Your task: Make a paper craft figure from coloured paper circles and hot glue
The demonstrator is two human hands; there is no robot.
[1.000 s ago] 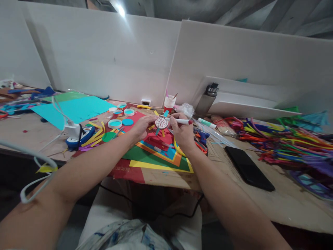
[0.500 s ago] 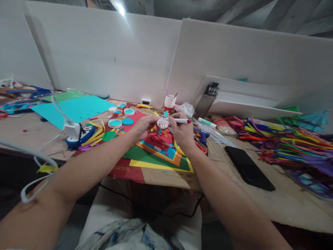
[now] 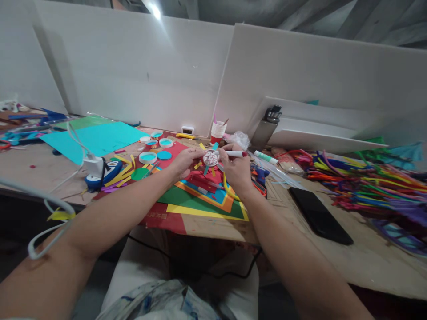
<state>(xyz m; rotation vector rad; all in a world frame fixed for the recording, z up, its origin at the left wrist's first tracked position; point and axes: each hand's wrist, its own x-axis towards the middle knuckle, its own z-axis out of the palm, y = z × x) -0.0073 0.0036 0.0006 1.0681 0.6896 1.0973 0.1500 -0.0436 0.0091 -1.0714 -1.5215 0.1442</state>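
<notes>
A white paper disc (image 3: 211,158) with dark red lines drawn on it and coloured strips sticking out round its edge is held above the coloured sheets. My left hand (image 3: 187,162) pinches the disc at its left edge. In my right hand (image 3: 235,165) is a white marker with a red end (image 3: 237,154), its tip side pointing left at the disc. The fingers of that hand lie close to the disc's right edge. Under both hands are red paper (image 3: 208,178) and stacked green, orange, blue and yellow sheets (image 3: 187,200).
Turquoise-filled round lids (image 3: 147,158) and yellow strips (image 3: 122,175) lie left, near a white plug (image 3: 93,164). A paper cup (image 3: 218,131) stands behind. To the right are a glue stick (image 3: 265,157), a black phone (image 3: 319,215) and many pipe cleaners (image 3: 350,178).
The disc has turned slightly, its turquoise strip now leaning further right. Both hands, the disc and the marker have shifted a little to the right.
</notes>
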